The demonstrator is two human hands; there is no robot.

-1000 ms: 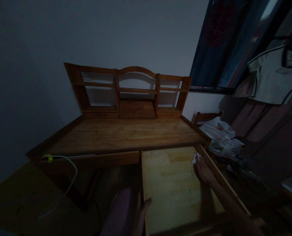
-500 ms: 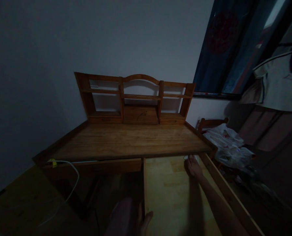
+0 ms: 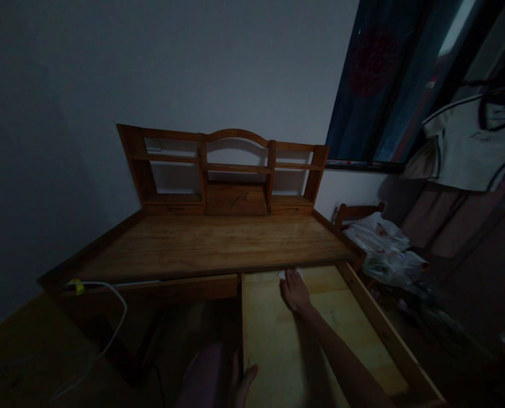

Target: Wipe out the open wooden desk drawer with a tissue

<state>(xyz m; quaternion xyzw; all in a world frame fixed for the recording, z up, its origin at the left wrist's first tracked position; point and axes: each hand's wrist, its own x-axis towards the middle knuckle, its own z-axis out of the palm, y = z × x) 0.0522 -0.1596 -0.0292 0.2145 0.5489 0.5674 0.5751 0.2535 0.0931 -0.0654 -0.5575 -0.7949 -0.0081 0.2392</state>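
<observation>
A pulled-out wooden drawer (image 3: 273, 334) with a pale bottom extends from under the desk (image 3: 218, 243). My right hand (image 3: 296, 292) lies inside it near the back, palm down over a white wipe (image 3: 283, 275), cloth or tissue; only the wipe's edges show past the fingers. At the drawer's left wall is my left hand (image 3: 243, 382), thumb on the inner side and fingers outside, closed around the edge. Its lower part is cut off by the frame.
A wooden shelf unit (image 3: 235, 201) stands at the desk's back. A white cable (image 3: 119, 306) with a yellow tag hangs over the left front. Plastic bags (image 3: 380, 235) sit on a chair at right, below a hanging white shirt (image 3: 465, 147). The room is dim.
My right hand has slid left along the back of the drawer with the white wipe under it. The left hand stays on the drawer wall. The view has turned slightly right.
</observation>
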